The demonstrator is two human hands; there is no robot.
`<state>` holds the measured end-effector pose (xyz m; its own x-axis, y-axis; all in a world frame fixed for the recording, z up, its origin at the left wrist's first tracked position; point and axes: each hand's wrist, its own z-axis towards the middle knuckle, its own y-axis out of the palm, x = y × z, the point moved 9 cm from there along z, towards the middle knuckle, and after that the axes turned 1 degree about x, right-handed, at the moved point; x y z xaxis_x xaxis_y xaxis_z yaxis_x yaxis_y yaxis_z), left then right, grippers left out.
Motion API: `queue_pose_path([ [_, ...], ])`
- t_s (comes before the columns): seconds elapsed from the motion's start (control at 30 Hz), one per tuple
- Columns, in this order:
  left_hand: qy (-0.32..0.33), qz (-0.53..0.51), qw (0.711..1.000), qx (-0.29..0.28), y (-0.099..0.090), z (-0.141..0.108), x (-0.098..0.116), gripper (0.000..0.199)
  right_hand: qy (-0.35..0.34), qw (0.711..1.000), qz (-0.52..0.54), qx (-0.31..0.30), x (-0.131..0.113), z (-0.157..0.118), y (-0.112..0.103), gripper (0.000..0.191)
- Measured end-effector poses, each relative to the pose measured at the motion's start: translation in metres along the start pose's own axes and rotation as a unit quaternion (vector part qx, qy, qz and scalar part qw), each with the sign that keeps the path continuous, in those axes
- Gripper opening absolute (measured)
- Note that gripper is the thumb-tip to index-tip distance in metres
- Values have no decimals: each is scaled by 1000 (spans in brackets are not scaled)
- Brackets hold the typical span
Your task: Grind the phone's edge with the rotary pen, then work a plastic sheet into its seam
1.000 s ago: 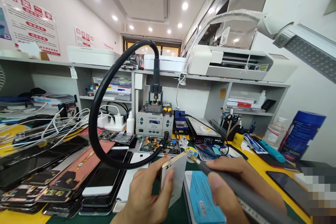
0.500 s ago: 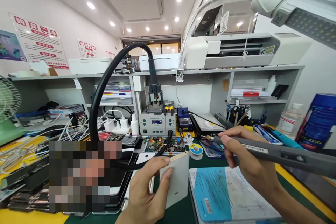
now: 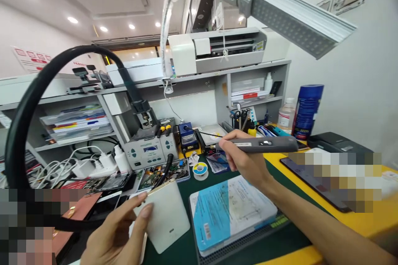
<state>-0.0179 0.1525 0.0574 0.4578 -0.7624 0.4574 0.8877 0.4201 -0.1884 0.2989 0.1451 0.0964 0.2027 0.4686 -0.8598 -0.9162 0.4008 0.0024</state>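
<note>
In the head view, a white phone (image 3: pixel 169 219) is held tilted over the green mat (image 3: pixel 287 240) by the left hand (image 3: pixel 122 227), one end pinched in a thumb-and-finger grip. A grey pen-shaped tool (image 3: pixel 273 144) is clasped by the right hand (image 3: pixel 242 157). The phone could be dropped if that pinch were loosened; the black cable (image 3: pixel 207 133) could be snagged by a careless sweep.

The hands (image 3: pixel 248 166) are bare, as, it seems, is the slightly blurred right forearm (image 3: pixel 314 213).
</note>
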Motion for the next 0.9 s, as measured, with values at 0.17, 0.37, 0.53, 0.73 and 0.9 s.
queue_pose_path([
  [0.17,-61,-23,998,12,-6,-7,-8,20,120,989,29,-81,30,5,13,18],
  [0.37,-171,-166,971,6,9,-25,-12,26,178,973,53,-137,43,-3,29,31],
  [0.53,-199,-204,959,-2,24,-43,-11,29,116,985,27,-121,30,-10,33,43],
  [0.73,-174,-214,961,1,24,-49,7,28,8,997,15,-81,7,-15,35,38],
  [0.9,-165,-223,961,-9,23,-52,14,29,-42,995,34,-81,-38,-16,53,35],
])
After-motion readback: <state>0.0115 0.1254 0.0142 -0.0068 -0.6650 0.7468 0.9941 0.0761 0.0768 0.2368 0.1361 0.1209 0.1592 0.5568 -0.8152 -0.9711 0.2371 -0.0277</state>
